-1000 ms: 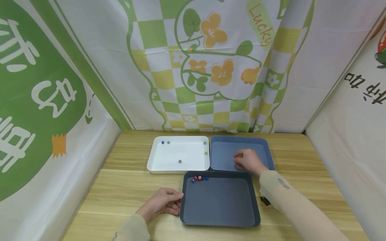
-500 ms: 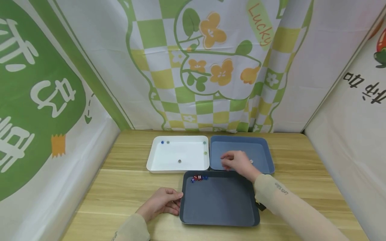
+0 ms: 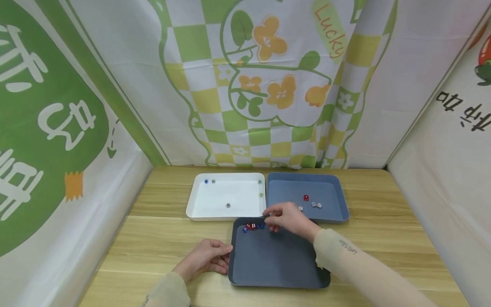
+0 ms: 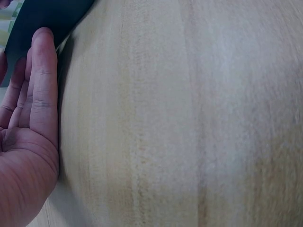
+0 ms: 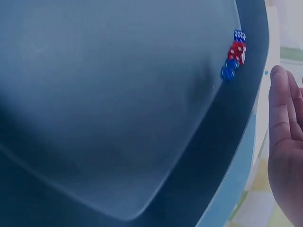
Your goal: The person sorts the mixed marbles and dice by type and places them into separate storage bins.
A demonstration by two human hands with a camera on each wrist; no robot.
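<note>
My left hand (image 3: 209,258) lies at the left side of the dark grey tray (image 3: 280,260). Its thumb tip is on the rim and its fingers lie along the outer wall (image 4: 43,85). My right hand (image 3: 289,219) is over that tray's back edge, fingertips near each other. Whether a small thing is between them is hidden in both views. Just left of the fingertips, several red dice (image 3: 253,226) and blue dice (image 3: 245,230) cluster in the tray's back left corner; the right wrist view also shows blue dice (image 5: 228,71) there.
Behind stands a blue tray (image 3: 341,192) with a red die (image 3: 306,198) and white dice (image 3: 316,205). The white tray (image 3: 195,209) beside it holds several small marbles (image 3: 228,205). Curtains (image 3: 268,145) enclose the wooden table (image 3: 153,238).
My right hand has moved left and nearer, from the blue tray to the dark grey tray's back edge. The red and white dice behind it have come into view. My left hand has stayed put.
</note>
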